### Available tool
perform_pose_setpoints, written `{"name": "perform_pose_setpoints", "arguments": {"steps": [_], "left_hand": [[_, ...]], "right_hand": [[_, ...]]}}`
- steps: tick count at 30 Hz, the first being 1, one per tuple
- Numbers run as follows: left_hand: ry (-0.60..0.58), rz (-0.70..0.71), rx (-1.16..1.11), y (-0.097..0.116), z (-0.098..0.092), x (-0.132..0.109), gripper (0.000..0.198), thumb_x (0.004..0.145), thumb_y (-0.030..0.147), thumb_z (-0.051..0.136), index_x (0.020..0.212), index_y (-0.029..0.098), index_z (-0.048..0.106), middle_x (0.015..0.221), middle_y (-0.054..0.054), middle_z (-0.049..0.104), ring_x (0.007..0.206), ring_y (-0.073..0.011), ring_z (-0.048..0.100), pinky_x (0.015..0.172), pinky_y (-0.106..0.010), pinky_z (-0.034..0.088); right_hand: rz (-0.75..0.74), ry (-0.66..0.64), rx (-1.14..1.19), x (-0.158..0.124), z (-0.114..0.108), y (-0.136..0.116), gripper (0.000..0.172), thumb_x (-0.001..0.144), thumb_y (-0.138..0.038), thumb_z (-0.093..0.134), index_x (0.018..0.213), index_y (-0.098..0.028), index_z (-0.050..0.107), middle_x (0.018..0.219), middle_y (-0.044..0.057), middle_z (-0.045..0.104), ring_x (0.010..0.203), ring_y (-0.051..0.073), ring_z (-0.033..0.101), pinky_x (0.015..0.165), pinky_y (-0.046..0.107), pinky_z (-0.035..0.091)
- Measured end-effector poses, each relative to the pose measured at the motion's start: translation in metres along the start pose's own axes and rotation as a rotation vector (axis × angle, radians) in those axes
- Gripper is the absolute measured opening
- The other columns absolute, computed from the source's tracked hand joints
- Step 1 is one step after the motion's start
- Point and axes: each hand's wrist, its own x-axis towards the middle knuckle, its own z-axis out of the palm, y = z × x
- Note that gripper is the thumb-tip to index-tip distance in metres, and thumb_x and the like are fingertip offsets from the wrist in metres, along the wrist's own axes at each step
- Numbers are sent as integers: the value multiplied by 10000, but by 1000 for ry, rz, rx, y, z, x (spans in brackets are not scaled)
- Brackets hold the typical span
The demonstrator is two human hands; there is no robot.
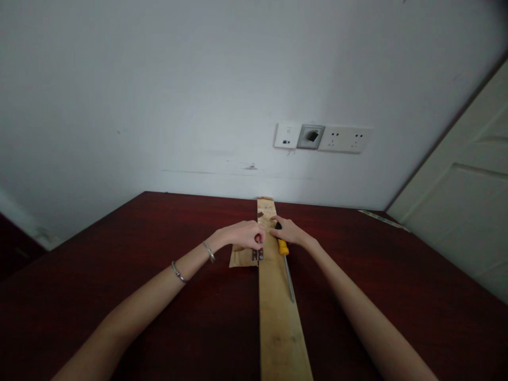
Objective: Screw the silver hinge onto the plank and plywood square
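A long pale wooden plank [280,317] runs from the wall toward me. A small wooden piece [242,258] lies against its left edge, and a dark metal hinge [257,255] spans the joint between them. Just above the hinge is my left hand [246,234], its fingers closed in a pinch; whatever they hold is too small to make out. My right hand [292,232] is curled around the black end of a yellow-and-black screwdriver [283,247], thumb and index finger apart over the plank. The screwdriver's metal shaft points back toward me along the plank's right side.
The plank lies on a dark red wooden table [190,312], which meets a white wall [178,95]. Wall sockets [345,139] sit above the table, right of centre. A pale panelled door [464,174] stands on the right, with a thin strip [383,219] near the table's back right corner.
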Motion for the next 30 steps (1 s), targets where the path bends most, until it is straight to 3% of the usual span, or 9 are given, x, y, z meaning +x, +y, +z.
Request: {"name": "perform_pose_setpoints", "arguments": {"steps": [17, 30], "left_hand": [[-13, -3, -134, -6, 7, 2, 47, 762, 190, 670, 774, 146, 682, 751, 0, 630, 639, -100, 549, 618, -200, 394], [-43, 44, -330, -19, 9, 3, 82, 757, 105, 652, 805, 128, 715, 759, -11, 673, 655, -91, 569, 654, -184, 413]], "right_hand": [[40, -12, 41, -1, 0, -1, 608, 799, -289, 575, 1363, -104, 441, 1100, 159, 671, 903, 237, 647, 778, 305, 466], [44, -14, 43, -3, -1, -3, 638, 811, -299, 571, 1386, -79, 405, 1144, 190, 652, 958, 254, 641, 794, 305, 467]]}}
